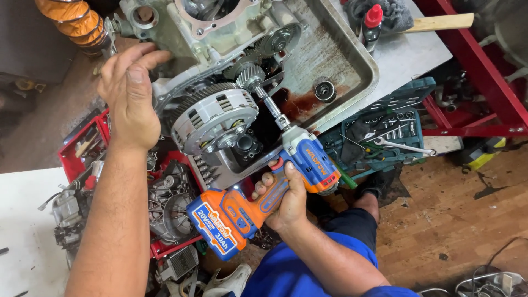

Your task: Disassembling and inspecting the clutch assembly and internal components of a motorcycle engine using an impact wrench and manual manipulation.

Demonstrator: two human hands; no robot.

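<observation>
A cordless impact wrench [275,184], orange and blue, is gripped in the right hand [283,198], the fingers [268,180] closed round its handle. Its long socket extension [269,104] is set on the small gear [250,74] just above the round clutch assembly [213,116] of the engine case [220,38]. The left hand [129,93] is laid flat against the left edge of the engine case, fingers spread and holding nothing.

The extension is seated at a slant, so it could probably slip off the fastener under torque and round it, or be thrown against the clutch assembly. The engine case is steadied only by an open palm; a sudden kick from the wrench could twist it in the metal tray [352,60]. Oil is pooled in the tray right of the clutch, which could let the case slide.

A loose bearing [325,91] lies in the tray right of the clutch. Further right, beyond the tray, an open socket set [385,132] with a spanner [407,147] is seen. Left of and below the clutch, a red bin [74,159] of engine parts and a side cover [168,206] crowd the space under the left forearm. Above the socket set, a red-capped bottle [372,22] stands on the tabletop [412,49].
</observation>
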